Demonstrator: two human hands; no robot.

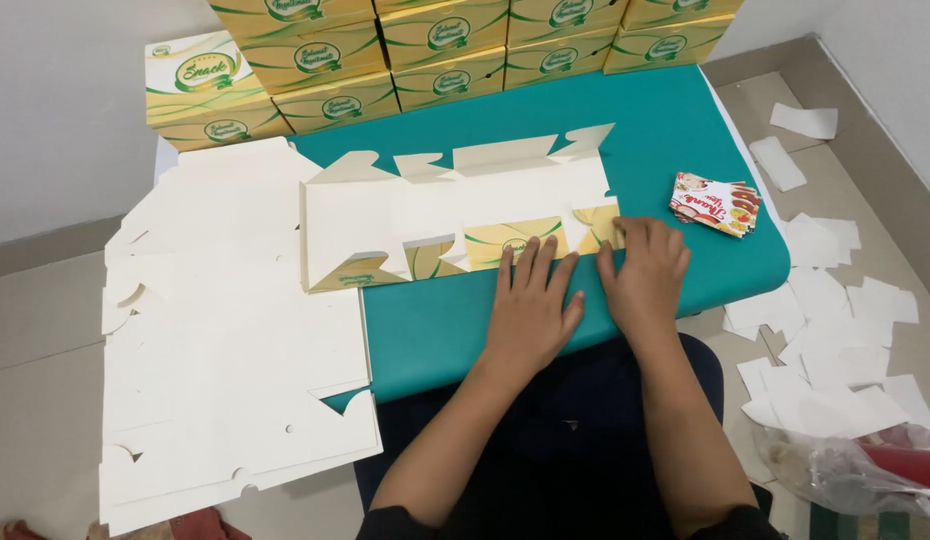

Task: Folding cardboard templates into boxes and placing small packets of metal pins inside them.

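Left hand point(530, 300) flat on the green table point(455, 330), fingers point(525, 262) spread a little, tips pressing on the near edge of the flat box cutout point(455, 205), most likely to stop it from sliding. Right hand point(645, 268) just beside, fingers close together and bent down onto the right end flap of the cutout, pushing it flat, probably to make a fold sharp. Nothing pinched or lifted. Cutout lying open in the middle of the table, white side up, yellow and green print showing on the folded near flaps. Long way running left to right, small tabs pointing away toward the stacked yellow boxes point(435, 50) at the wall. Pile of more flat white cutouts point(225, 340) on the left, kept near for easy reach. Small bright sticker pack point(717, 203) to the right, apart from both hands. Torn white paper scraps point(835, 300) on the floor at the right.
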